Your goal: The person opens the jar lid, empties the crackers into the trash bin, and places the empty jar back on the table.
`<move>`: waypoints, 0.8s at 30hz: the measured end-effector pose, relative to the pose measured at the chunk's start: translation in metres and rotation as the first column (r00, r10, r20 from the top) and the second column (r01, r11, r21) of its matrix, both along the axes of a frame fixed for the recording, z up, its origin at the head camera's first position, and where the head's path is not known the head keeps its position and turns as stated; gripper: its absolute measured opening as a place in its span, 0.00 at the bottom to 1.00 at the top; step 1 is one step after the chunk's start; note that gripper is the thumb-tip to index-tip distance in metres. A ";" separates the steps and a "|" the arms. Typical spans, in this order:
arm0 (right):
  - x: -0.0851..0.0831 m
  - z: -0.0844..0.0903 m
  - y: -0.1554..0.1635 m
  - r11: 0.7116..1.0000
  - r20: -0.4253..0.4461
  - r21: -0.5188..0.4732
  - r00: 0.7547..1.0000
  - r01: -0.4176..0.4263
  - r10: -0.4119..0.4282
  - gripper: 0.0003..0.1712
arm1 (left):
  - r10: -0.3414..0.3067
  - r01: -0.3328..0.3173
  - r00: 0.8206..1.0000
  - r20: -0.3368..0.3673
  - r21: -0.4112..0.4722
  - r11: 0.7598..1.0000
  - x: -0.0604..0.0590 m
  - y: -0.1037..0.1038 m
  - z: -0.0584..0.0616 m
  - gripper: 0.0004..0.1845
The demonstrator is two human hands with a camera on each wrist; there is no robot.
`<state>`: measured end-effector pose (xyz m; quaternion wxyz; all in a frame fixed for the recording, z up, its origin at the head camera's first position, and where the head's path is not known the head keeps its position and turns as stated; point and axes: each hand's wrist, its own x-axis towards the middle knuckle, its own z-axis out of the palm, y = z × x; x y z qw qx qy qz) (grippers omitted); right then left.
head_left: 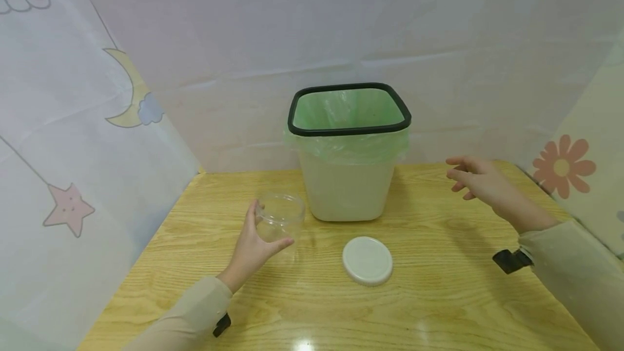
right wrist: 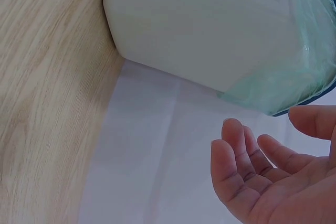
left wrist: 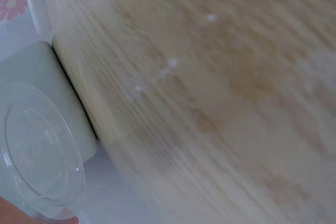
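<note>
My left hand [head_left: 254, 246] grips a clear plastic jar [head_left: 283, 215] from its left side, thumb in front and fingers round the back. In the left wrist view the round end of the jar [left wrist: 37, 150] shows, with only a bit of the hand at the lower corner. Whether the jar touches the table, I cannot tell. A round white lid [head_left: 367, 260] lies flat on the table, right of the jar. Off to the right, my right hand [head_left: 480, 180] hovers over the table with loosely curled fingers and nothing in them; the right wrist view confirms this hand [right wrist: 278, 182] is empty.
A pale waste bin [head_left: 346, 188] with a black rim and green liner bag stands at the back of the wooden table [head_left: 195, 242], behind the lid. A printed cloth [head_left: 234, 26] with moon, star and flower pictures hangs behind and at the sides.
</note>
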<state>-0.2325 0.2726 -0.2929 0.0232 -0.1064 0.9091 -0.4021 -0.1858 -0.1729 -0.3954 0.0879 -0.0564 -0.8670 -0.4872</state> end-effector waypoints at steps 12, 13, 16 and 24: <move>0.002 -0.002 0.002 1.000 -0.005 -0.022 1.000 0.006 -0.006 0.33 | -0.007 0.008 1.000 0.026 -0.026 1.000 -0.002 0.002 -0.008 0.64; 0.002 -0.002 0.003 1.000 -0.007 -0.023 1.000 0.007 -0.007 0.33 | -0.006 0.006 1.000 0.028 -0.030 1.000 -0.002 0.002 -0.009 0.64; 0.002 -0.003 0.003 1.000 -0.012 -0.023 1.000 0.007 -0.007 0.33 | -0.001 0.003 0.999 0.036 -0.044 0.999 -0.002 0.003 -0.011 0.64; 0.003 -0.004 0.004 1.000 -0.010 -0.019 1.000 0.001 -0.001 0.33 | -0.013 0.017 0.998 0.054 -0.059 0.998 -0.001 0.005 -0.014 0.64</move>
